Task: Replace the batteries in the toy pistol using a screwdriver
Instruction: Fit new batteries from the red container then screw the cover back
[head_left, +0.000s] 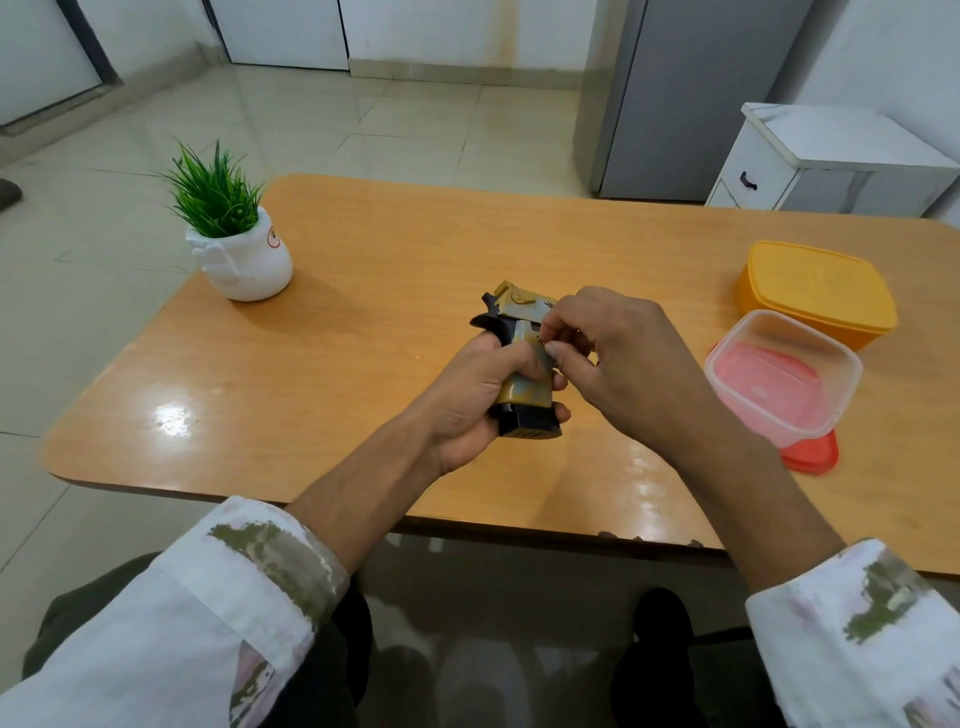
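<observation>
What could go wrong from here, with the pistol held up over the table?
1. The right hand pinches a small part, too tiny to identify, at the grip of the toy pistol. It may slip, hit the table and roll off; the clear container sits off to the right, not underneath.
2. The left hand wraps the grip, thumb across its near face, so it may block whatever has to come off.

A potted plant (236, 244) is standing far left on the table (374, 244). A yellow box (815, 288) and a clear box (795, 364) are sitting right.
</observation>
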